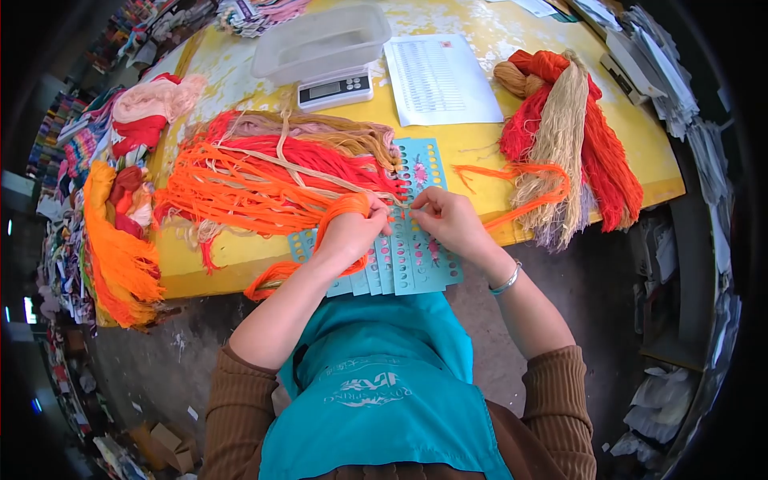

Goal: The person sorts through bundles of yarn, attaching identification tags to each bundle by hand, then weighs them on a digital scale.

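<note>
My left hand [350, 230] is closed around a hank of bright orange thread [280, 272], which loops over the hand and hangs past the table's front edge. Fingers and thumb of my right hand [454, 226] are pinched together over the cards; whatever they hold is too small to make out. Beneath both hands lie overlapping turquoise thread cards [424, 268] with punched holes along the edges and pink flower prints. Red, orange and tan threads [272, 172] are spread left of the cards, their ends reaching them. A loose orange strand [552, 188] curves out beyond my right hand.
A digital scale [336, 88] with a clear plastic tub [320, 40] stands at the back, beside a printed sheet [442, 80]. Red and beige skeins [560, 136] lie at right, yellow-orange skeins [120, 248] hang over the left edge. Papers [660, 72] line the right.
</note>
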Demonstrator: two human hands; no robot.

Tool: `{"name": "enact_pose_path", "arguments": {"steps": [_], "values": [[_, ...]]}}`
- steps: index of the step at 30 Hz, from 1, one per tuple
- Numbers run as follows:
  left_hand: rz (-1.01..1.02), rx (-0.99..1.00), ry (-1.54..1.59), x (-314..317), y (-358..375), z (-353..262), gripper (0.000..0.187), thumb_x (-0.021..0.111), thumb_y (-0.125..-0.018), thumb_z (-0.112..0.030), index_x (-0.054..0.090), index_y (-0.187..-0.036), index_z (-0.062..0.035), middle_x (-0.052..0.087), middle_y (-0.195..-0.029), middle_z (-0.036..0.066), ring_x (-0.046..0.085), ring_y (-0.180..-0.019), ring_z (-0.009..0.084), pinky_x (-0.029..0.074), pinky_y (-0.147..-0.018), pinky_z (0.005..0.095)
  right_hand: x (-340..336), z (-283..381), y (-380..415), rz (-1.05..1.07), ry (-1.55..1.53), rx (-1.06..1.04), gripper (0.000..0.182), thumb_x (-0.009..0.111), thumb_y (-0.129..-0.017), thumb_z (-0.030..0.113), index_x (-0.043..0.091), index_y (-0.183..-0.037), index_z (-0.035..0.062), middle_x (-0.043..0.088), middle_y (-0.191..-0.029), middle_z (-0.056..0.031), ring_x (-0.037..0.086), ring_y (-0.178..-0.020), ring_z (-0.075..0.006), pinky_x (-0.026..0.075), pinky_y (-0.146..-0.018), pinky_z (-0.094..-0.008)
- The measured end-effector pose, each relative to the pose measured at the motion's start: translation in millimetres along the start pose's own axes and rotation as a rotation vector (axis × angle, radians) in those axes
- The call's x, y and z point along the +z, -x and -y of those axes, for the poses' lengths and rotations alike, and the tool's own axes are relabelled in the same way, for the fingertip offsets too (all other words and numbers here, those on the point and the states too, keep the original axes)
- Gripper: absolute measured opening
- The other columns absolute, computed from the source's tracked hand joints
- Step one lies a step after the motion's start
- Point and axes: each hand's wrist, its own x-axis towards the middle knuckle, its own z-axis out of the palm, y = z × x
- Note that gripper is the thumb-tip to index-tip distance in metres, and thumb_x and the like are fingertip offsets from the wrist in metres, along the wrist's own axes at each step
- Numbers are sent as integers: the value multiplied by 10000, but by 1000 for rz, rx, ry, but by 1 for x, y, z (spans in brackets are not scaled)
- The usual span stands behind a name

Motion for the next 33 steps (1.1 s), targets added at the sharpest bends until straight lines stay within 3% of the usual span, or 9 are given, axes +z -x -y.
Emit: {"name": "enact_pose_path", "arguments": {"steps": [4, 7, 9, 10, 12, 15, 20, 26, 33], "values": [[-3, 12, 32, 6, 3, 5, 205, 550, -946, -189, 646, -969, -9, 693, -801, 70, 587, -670, 114, 469, -635, 299, -1, 2, -2, 0, 46, 7, 132, 670, -856, 76, 627, -951, -5, 573, -645, -23, 522, -595, -70, 430, -542, -254], [1, 91, 11, 11, 6, 2, 249, 536, -953, -178, 647, -1090, -2, 708, -878, 72, 512, -597, 79, 416, -532, 249, -2, 3, -2, 13, 71, 5, 126, 664, -856, 74, 628, -947, -5, 585, -654, -25, 531, -599, -70, 435, -544, -256], [-11, -92, 251, 14, 19, -8, 303, 546, -953, -198, 608, -1180, -8, 699, -1016, 106, 453, -539, 67, 354, -463, 220, -2, 2, -2, 11, 38, 27, 120, 660, -860, 73, 628, -946, -5, 591, -664, -22, 541, -606, -70, 440, -549, -253], [-12, -93, 252, 13, 29, -18, 303, 546, -953, -198, 608, -1180, -8, 699, -1016, 106, 453, -539, 67, 354, -463, 220, -2, 1, -2, 12, 5, 48, 115, 656, -865, 71, 627, -946, -5, 598, -674, -20, 550, -613, -69, 446, -553, -249], [6, -303, 575, 11, 48, -34, 396, 561, -943, -206, 530, -1286, -10, 636, -1194, 149, 398, -505, 61, 290, -422, 203, -1, -6, -4, 19, -21, 43, 111, 651, -869, 68, 626, -948, -6, 602, -685, -17, 558, -621, -68, 451, -558, -245], [11, -345, 757, 15, 54, -31, 430, 568, -934, -204, 494, -1309, -7, 575, -1276, 185, 400, -512, 65, 284, -426, 202, 0, -10, -5, 36, -65, 35, 106, 643, -878, 63, 623, -953, -9, 610, -703, -12, 574, -641, -67, 458, -569, -236], [16, -370, 883, 22, 43, -19, 381, 561, -943, -200, 502, -1265, -5, 592, -1199, 166, 393, -517, 61, 273, -424, 194, -4, -9, -7, 42, -118, 58, 112, 638, -889, 65, 617, -966, -12, 608, -711, -2, 569, -648, -60, 455, -581, -221], [74, -329, 971, 32, 26, -18, 269, 543, -962, -186, 536, -1172, -18, 630, -1039, 142, 386, -516, 50, 258, -416, 195, -14, -12, -7, 85, -494, 72, 115, 617, -918, 82, 618, -1014, 19, 594, -819, 24, 516, -694, -39, 424, -595, -189], [55, -342, 1021, 44, 9, -20, 236, 567, -966, -264, 557, -1049, -43, 653, -899, 144, 366, -471, 49, 246, -394, 201, -21, -2, 0, 68, -588, 117, 130, 610, -926, 93, 599, -1030, 15, 578, -746, 26, 511, -672, -37, 428, -591, -194]]}}
